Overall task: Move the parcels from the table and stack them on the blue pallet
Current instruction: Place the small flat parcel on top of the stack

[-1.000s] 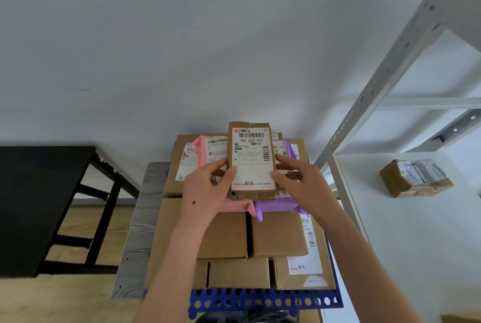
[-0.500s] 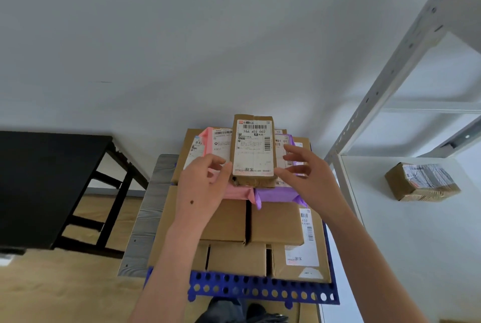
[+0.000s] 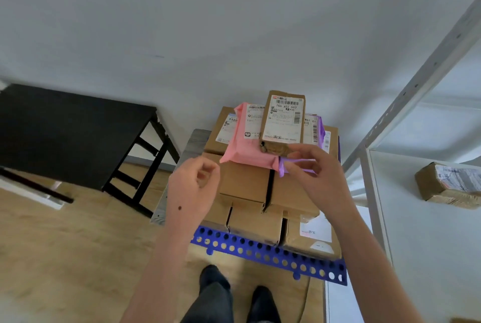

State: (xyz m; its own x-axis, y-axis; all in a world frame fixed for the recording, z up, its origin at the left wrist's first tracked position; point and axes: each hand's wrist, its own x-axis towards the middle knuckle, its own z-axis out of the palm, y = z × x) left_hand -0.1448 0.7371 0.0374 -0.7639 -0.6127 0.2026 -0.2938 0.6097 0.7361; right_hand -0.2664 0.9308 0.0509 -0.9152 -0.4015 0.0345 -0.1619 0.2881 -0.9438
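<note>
White wall behind, labelled parcel (image 3: pixel 283 121) atop stack, both hands empty

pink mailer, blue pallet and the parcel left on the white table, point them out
pink mailer (image 3: pixel 244 148), head view, bare pink front
blue pallet (image 3: pixel 263 248), head view, perforated front edge
parcel on the white table (image 3: pixel 440 187), head view, brown side face

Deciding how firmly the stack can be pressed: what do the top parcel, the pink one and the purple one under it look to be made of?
Top parcel: brown corrugated cardboard, matte, creased edges, white paper label. Pink parcel: likely a soft plastic mailer bag, slightly glossy, rounded, wrinkled corners. Purple parcel: probably the same poly film, mostly hidden.
</note>
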